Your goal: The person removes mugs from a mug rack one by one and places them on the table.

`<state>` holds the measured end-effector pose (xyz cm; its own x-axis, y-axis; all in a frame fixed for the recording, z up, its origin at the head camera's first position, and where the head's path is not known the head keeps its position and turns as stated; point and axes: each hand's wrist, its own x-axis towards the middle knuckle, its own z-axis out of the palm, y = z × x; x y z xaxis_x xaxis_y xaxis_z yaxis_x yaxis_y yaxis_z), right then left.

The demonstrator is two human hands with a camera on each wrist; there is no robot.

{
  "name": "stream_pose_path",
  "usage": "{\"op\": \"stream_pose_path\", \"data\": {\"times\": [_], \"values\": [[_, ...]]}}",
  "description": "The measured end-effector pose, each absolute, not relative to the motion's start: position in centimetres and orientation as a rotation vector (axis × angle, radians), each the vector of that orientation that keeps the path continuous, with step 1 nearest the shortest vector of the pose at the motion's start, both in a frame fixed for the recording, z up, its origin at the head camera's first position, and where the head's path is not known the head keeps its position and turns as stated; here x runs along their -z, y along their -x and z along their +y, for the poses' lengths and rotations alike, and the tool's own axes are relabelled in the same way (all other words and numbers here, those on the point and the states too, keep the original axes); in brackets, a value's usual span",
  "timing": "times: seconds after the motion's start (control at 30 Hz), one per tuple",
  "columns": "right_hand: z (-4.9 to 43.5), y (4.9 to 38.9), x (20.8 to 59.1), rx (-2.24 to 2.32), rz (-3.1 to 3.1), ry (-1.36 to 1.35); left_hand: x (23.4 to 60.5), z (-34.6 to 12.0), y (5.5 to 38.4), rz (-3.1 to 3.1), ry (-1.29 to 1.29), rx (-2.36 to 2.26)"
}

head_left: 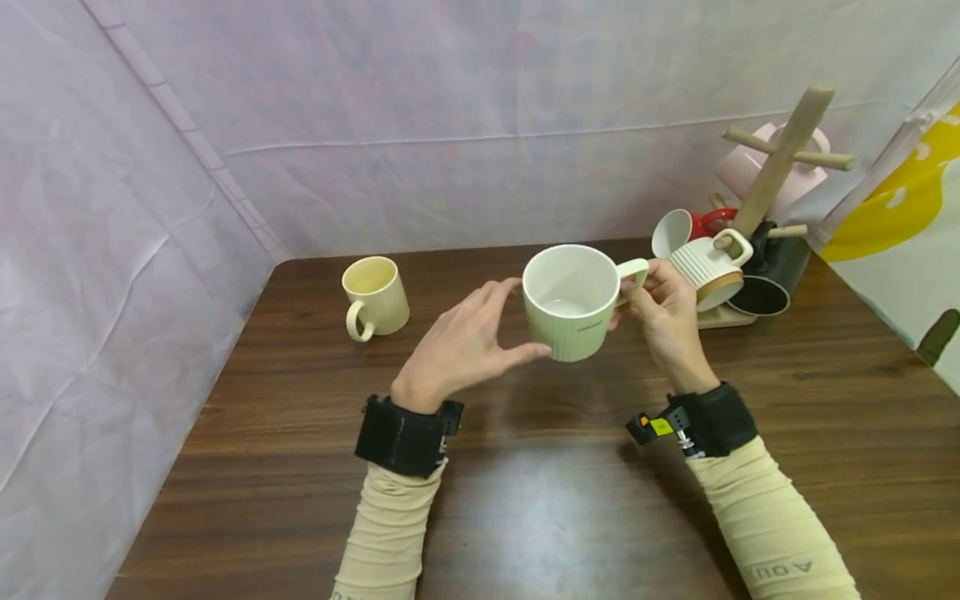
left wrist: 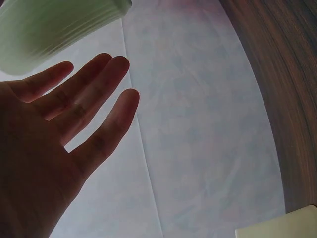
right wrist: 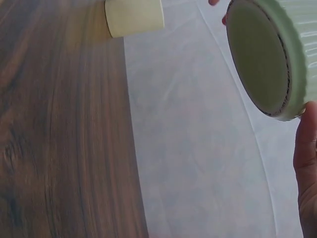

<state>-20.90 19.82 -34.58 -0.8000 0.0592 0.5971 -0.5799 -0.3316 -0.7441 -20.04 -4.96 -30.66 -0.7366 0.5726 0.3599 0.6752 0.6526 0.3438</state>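
Observation:
A pale green ribbed mug [head_left: 572, 312] is held up over the table, its white inside facing me. My right hand [head_left: 663, 312] pinches its handle at the right side. In the right wrist view the mug's underside [right wrist: 260, 59] shows, with part of the right hand [right wrist: 308, 163] at the frame's edge. My left hand [head_left: 468, 337] is spread at the mug's left side, fingers extended and thumb tip right at the lower wall. The left wrist view shows that hand [left wrist: 69, 114] with straight, parted fingers below the ribbed wall.
A yellow mug [head_left: 382, 296] stands upright at the back left. At the back right a wooden mug tree [head_left: 787, 158] bears a pink mug [head_left: 750, 167], a red mug [head_left: 693, 227], a white ribbed mug [head_left: 701, 262] and a black mug [head_left: 783, 271]. Pale cloth [head_left: 450, 150] hangs behind the table.

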Motion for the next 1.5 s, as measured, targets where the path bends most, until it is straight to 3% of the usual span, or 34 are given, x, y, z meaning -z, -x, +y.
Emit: {"op": "stream_pose_path", "data": {"times": [0.93, 1.5], "values": [[17.8, 20.1, 34.1, -2.120, -1.620, -0.656, 31.2, -3.6, 20.3, -2.454, 1.075, 1.122], [18.0, 19.9, 33.8, -2.008, -1.809, -0.641, 31.1, -3.9, 20.5, -2.295, 1.164, 1.088]]}}
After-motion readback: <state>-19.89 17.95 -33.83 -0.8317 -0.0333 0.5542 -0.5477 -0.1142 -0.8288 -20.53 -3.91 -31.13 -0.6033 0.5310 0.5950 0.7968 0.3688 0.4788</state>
